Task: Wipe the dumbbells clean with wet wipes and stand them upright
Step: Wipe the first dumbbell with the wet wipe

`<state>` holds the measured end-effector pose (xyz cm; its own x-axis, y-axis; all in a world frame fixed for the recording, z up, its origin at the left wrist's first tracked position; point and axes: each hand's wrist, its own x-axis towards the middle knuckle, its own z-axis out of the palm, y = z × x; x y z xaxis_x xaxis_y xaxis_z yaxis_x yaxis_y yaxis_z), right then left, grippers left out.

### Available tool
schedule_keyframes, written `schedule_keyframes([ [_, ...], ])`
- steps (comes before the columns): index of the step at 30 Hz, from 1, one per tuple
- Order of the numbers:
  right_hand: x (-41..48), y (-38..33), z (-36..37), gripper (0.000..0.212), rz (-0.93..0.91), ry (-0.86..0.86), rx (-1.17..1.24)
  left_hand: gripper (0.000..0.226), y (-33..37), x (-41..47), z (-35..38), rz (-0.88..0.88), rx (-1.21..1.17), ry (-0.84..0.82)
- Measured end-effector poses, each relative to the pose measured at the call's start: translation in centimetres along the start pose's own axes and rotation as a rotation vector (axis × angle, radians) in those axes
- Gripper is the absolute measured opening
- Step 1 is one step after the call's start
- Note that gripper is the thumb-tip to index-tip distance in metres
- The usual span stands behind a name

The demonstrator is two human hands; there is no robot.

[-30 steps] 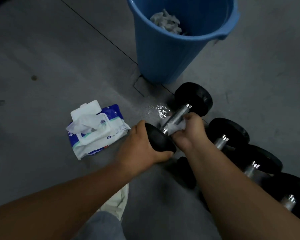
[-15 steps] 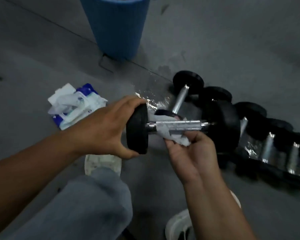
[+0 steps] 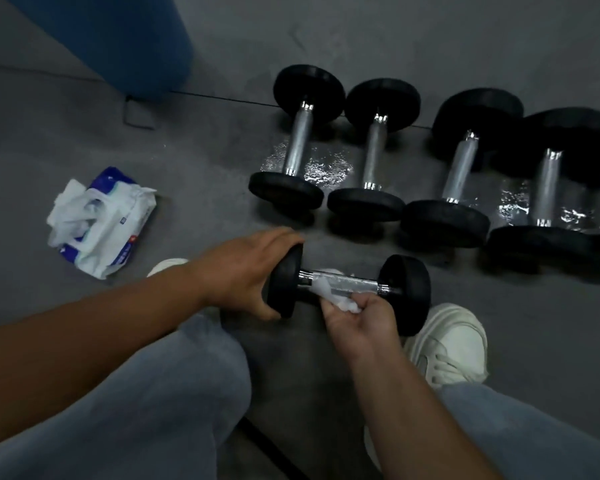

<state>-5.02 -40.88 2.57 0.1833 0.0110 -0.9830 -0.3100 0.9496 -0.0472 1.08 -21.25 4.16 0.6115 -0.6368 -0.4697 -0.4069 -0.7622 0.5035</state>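
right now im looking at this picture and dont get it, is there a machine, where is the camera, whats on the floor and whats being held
No machine here: a person works with bare hands, and the camera sits on their head, looking down. The left hand holds one black end of a dumbbell, kept level. The right hand has its grip on a wet wipe, pressed to the metal handle. On the floor are other dumbbells on their sides, wet patches, a wipe pack and a blue bucket.

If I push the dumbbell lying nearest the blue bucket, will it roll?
Probably: the dumbbell has round ends, so it would likely roll sideways. Its steel bar and thick ends suggest it is heavy.
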Motion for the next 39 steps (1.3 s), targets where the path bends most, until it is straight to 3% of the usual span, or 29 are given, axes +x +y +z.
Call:
schedule_keyframes([
  [2,0.3,-0.4,-0.1,0.043,-0.009,-0.018,-0.071,0.119,-0.3,0.8,-0.2,-0.01,-0.001,-0.02],
  [6,-2.2,0.7,-1.3,0.029,-0.144,-0.079,-0.618,0.121,-0.3,1.0,-1.4,-0.028,0.007,-0.058],
  [9,-3.0,1.6,-1.0,0.015,-0.692,-0.143,-1.099,0.118,0.2,0.0,-1.3,-0.012,0.068,0.02],
  [11,-2.2,1.9,0.5,0.022,-1.144,-0.238,-1.446,0.116,0.4,-1.1,-0.4,-0.011,0.088,0.097],
  [13,-0.9,2.7,1.6,0.038,-1.356,-0.336,-1.882,0.121,0.7,-1.4,0.4,-0.036,0.13,0.095],
  [14,-0.3,3.0,1.4,0.044,-1.411,-0.288,-2.083,0.124,0.7,-1.3,0.6,-0.039,0.157,0.1],
  [16,0.1,3.0,0.5,0.056,-1.429,-0.169,-2.384,0.127,0.6,-1.0,0.6,-0.035,0.186,0.118],
  [18,0.2,2.5,-0.5,0.063,-1.441,-0.162,-2.538,0.126,0.1,-0.6,0.8,-0.027,0.163,0.131],
  [21,0.5,1.2,1.9,0.055,-1.341,-0.198,-2.702,0.123,-0.3,-0.5,1.5,-0.029,0.118,0.146],
  [24,0.7,1.8,4.4,0.057,-1.112,-0.111,-2.752,0.12,-0.2,-0.4,1.5,-0.043,0.136,0.161],
  [28,-2.1,2.5,0.4,0.064,-1.277,-0.141,-2.742,0.118,0.3,-0.2,0.9,-0.07,0.154,0.114],
  [31,-1.7,2.0,1.5,0.055,-1.306,-0.155,-2.74,0.118,0.9,0.0,0.0,-0.109,0.165,0.09],
  [34,-2.2,2.5,2.0,0.06,-1.247,-0.095,-2.713,0.118,1.4,0.2,-1.0,-0.148,0.19,0.059],
  [36,-3.2,2.9,0.5,0.068,-1.205,-0.15,-2.788,0.12,1.8,0.3,-1.4,-0.163,0.205,0.024],
  [39,-2.7,2.4,0.7,0.06,-1.167,-0.252,-2.803,0.122,1.7,1.0,-2.1,-0.192,0.198,-0.018],
])
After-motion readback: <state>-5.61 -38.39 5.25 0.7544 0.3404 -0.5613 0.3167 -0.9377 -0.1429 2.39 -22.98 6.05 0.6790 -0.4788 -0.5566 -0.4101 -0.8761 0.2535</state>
